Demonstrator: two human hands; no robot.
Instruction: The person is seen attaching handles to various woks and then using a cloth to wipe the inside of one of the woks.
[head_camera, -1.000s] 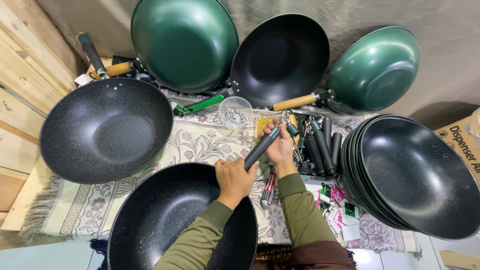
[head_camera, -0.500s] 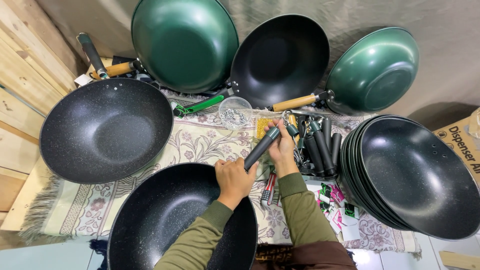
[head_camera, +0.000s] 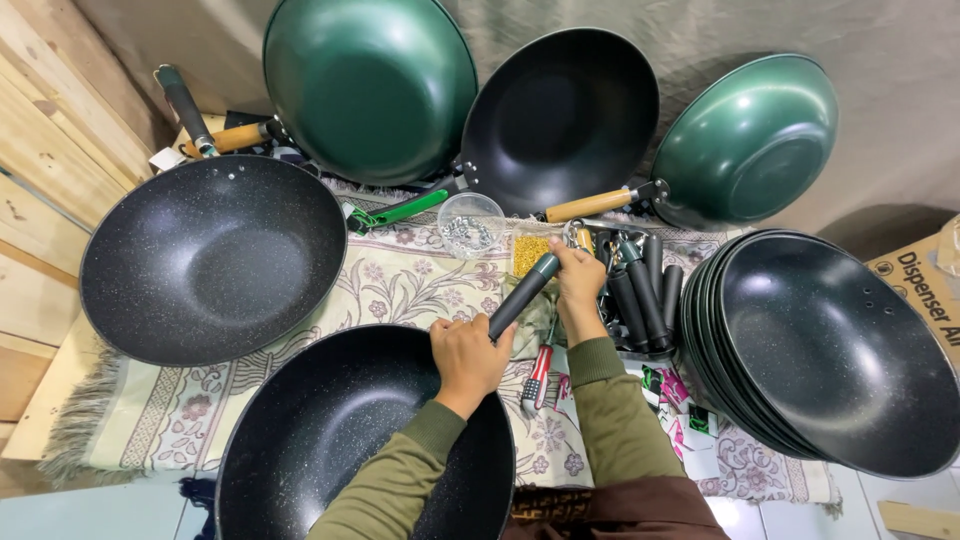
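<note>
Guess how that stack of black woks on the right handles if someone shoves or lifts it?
The stack of black woks looks like many nested metal pans, so probably heavy and stiff. It sits tilted on rounded bottoms, so a push may rock it or slide the top pans. The glossy coating looks slippery, and no handles show, so lifting likely means gripping the rims.

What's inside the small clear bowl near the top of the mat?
The clear bowl holds a heap of small silvery metal bits, probably screws or washers; too small to tell which. The bowl stands on the patterned mat. Whatever lies at the bottom beneath the heap is covered.
</note>
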